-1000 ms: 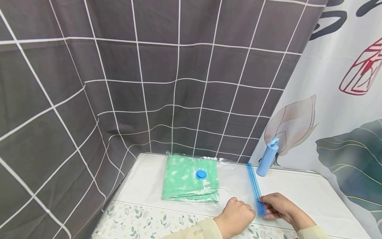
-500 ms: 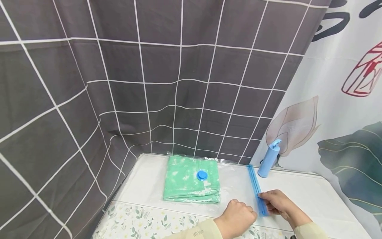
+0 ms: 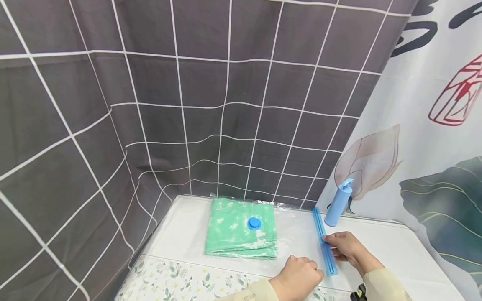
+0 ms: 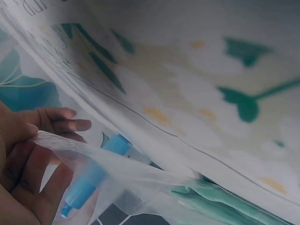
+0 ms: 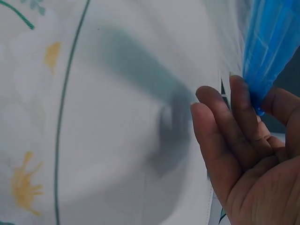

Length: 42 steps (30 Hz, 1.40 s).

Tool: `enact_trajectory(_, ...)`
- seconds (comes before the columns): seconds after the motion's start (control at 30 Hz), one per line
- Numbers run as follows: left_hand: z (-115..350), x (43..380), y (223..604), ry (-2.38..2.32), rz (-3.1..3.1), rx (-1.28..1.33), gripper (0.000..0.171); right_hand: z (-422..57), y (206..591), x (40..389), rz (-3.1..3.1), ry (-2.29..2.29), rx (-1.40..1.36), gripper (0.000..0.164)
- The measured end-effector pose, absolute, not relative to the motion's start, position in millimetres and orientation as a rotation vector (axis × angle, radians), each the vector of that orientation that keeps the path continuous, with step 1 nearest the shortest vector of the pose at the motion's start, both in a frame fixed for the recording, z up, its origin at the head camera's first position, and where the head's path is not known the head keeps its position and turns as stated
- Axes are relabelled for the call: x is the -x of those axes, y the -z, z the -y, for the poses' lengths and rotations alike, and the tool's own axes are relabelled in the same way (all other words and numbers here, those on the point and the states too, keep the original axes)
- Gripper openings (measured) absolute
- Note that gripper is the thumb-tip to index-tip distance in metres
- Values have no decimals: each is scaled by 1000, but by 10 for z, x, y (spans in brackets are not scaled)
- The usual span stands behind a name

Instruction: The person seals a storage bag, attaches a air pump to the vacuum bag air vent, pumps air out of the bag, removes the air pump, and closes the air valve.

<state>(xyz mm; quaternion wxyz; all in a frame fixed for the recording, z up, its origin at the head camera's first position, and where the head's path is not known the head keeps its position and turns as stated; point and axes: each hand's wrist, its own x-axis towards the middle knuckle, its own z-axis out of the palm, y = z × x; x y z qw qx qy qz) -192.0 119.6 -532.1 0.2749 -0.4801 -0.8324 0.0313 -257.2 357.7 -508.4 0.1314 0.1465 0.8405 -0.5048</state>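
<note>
A clear vacuum storage bag (image 3: 293, 234) lies on the table with a folded green cloth (image 3: 229, 221) inside. Its round blue valve (image 3: 254, 223) faces up. Along the bag's right end runs a blue zip seal (image 3: 326, 251). My right hand (image 3: 348, 248) pinches this seal partway along, between thumb and fingers; in the right wrist view the other fingers of that hand (image 5: 243, 154) spread beside the blue strip. At the near edge, my left hand (image 3: 299, 276) grips the bag; the left wrist view shows its thumb and fingers pinching the clear film (image 4: 70, 145).
A light blue hand pump (image 3: 339, 203) stands upright at the back, just right of the zip seal. Behind the table hangs a dark grid curtain (image 3: 241, 125), with a white printed curtain (image 3: 376, 104) to the right. Floral cloth (image 3: 180, 271) covers the near part.
My right hand has slid away from me along the blue zip seal, from near its front end to about its middle. The left hand has stayed almost in place, gripping the bag.
</note>
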Motion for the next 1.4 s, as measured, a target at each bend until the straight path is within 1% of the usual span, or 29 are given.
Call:
enact_trajectory(0.3,-1165,1911,5305,-79,2232,1288,6,-3599,5070,2730,-2441,1512,-436,25)
enact_trajectory(0.57,-1131,1916,5332,-95,2209,1232,6,-3569,5049,2794,-2441,1523,-478,20)
enact_trajectory(0.7,-1135,1913,5347,-100,2227,1236,5,-3535,5014,2816,-2433,1564,-537,13)
enact_trajectory(0.77,-1144,1906,5339,-105,2243,1234,5,-3524,5000,2828,-2422,1586,-557,18)
enact_trajectory(0.9,-1173,1887,5306,-136,2277,1221,6,-3513,4988,2837,-2405,1589,-557,48)
enact_trajectory(1.0,-1188,1888,5260,-157,2300,1209,7,-3493,4972,2860,-2409,1582,-525,60)
enact_trajectory(1.13,-1201,1894,5215,-172,2319,1216,7,-3474,4962,2897,-2424,1580,-492,64)
enact_trajectory(1.23,-1204,1890,5214,-168,2335,1244,6,-3472,4959,2919,-2445,1569,-466,63)
enact_trajectory(1.4,-1215,1872,5251,-146,2286,1261,8,-3492,4961,2999,-2484,1568,-468,54)
